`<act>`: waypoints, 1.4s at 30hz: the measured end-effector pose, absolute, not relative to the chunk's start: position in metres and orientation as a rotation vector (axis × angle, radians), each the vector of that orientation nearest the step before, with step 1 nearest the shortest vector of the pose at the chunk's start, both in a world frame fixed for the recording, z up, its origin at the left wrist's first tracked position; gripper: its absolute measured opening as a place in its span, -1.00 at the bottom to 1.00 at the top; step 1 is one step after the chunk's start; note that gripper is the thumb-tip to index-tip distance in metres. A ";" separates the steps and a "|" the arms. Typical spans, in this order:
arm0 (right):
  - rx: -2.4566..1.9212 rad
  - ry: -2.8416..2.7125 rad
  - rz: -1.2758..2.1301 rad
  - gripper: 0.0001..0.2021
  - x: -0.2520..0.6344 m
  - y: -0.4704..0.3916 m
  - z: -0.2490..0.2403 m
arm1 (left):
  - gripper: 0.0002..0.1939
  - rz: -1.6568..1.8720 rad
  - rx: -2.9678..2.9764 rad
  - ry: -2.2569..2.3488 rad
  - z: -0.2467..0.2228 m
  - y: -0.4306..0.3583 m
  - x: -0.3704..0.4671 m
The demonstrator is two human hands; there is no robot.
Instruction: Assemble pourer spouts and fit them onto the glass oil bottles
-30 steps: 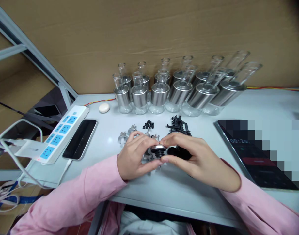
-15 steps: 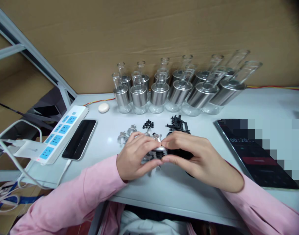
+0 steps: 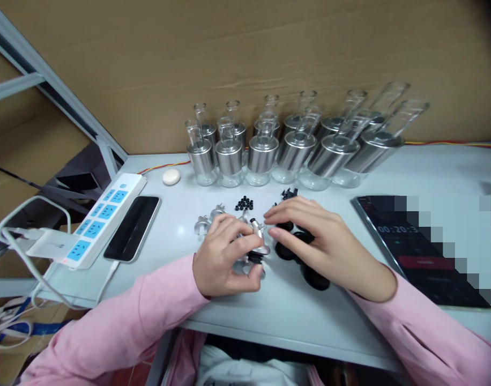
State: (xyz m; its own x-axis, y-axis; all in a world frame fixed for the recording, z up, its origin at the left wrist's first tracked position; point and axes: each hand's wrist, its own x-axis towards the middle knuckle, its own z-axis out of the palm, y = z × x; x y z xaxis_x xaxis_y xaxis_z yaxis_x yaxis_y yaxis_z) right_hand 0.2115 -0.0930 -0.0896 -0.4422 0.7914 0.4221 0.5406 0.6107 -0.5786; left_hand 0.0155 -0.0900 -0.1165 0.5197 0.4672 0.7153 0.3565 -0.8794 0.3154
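the left hand (image 3: 223, 260) holds a metal stopper (image 3: 260, 250) with a black ribbed seal, pinched between thumb and fingers, metal part uppermost and slightly tilted, above the front middle of the table (image 3: 269, 328). the right hand (image 3: 332, 244) is just beside it, thumb and fingers parted in a modest gap with nothing gripped; whether a fingertip brushes the top of the stopper i cannot tell. under the right hand lie black round pieces (image 3: 284, 251), partly hidden by its fingers, and just behind that hand is a heap of small black parts (image 3: 289, 194). more metal pieces (image 3: 202, 225) lie beyond and under the left hand, with a cluster of little black rings (image 3: 244, 203) behind them. farther back, glass bottles with metal sleeves (image 3: 263, 155) stand in two rows before a brown board (image 3: 229, 48). to the left are a white round object (image 3: 171, 177), a dark-screened phone (image 3: 133, 229) and a white power strip (image 3: 93, 228) with a charger plugged in; to the right, well apart from the hands, lies a larger screen (image 3: 410, 252) showing a timer.
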 end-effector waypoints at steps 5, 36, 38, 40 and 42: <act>-1.207 -2.372 0.174 -0.73 0.213 -0.077 -0.103 | -0.78 1.256 2.648 0.716 -0.117 -0.091 0.015; -1.335 -2.537 0.196 -0.85 0.202 -0.056 -0.111 | -0.82 1.183 2.645 0.703 -0.119 -0.090 0.016; -1.298 -2.546 0.216 -0.88 0.203 -0.055 -0.110 | -0.82 1.194 2.647 0.702 -0.119 -0.089 0.016; -1.279 -2.557 0.241 -0.88 0.203 -0.055 -0.110 | -0.81 1.196 2.643 0.702 -0.119 -0.089 0.016; -1.273 -2.555 0.252 -0.88 0.202 -0.055 -0.110 | -0.80 1.189 2.638 0.700 -0.119 -0.090 0.015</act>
